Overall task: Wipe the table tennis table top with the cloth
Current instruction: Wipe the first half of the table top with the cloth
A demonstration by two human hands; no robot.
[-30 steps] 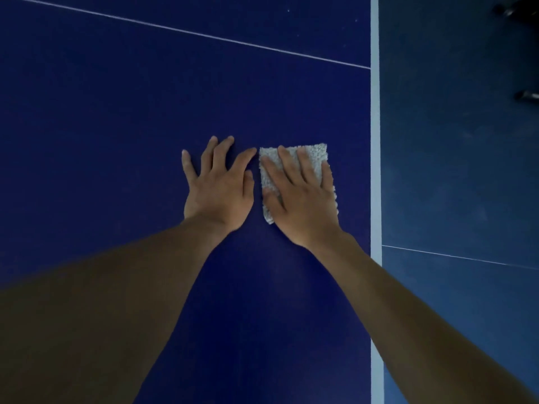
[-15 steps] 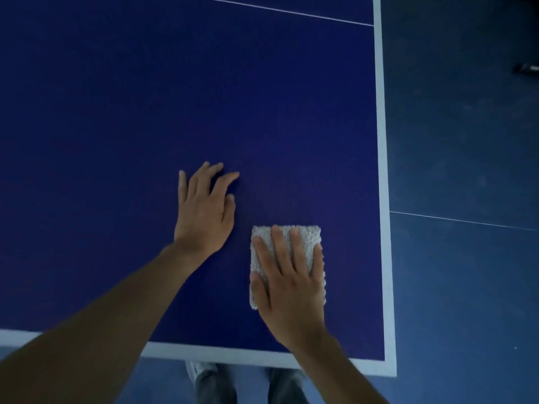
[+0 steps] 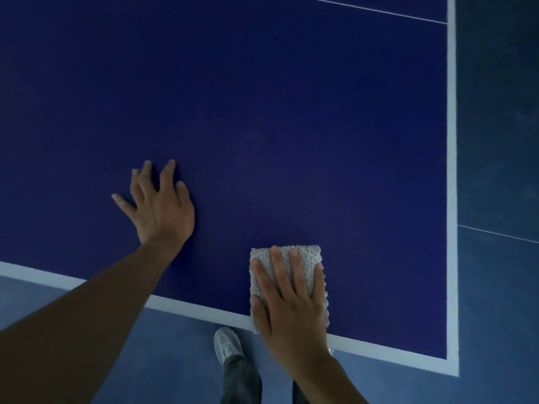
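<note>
**Right hand pressing the cloth at the bench's near edge**

The right hand [image 3: 291, 313] is lying flat on the grey, nubbly cloth [image 3: 304, 256]. Its fingers [image 3: 278, 268] are stretched straight and slightly spread, pressing the cloth down onto the dark blue bench [image 3: 291, 112]. The cloth is folded into a small rectangle and is sitting at the near edge of the bench. Its near end is reaching over the white border line [image 3: 189, 309], and its far end is showing beyond the fingertips. It is lying toward the near right corner, yet well apart from the white side line [image 3: 451, 170] on the right.

The left hand [image 3: 163, 211] is resting palm-down on the bare bench surface, to the left of the cloth and farther in, apart from it. Its fingers [image 3: 166, 177] are open and splayed, holding nothing. Both forearms are reaching in from the bottom of the view.

Below the bench edge, a grey shoe [image 3: 229, 345] and a dark trouser leg [image 3: 242, 380] are showing above the blue floor [image 3: 495, 301], just left of the right wrist.
</note>
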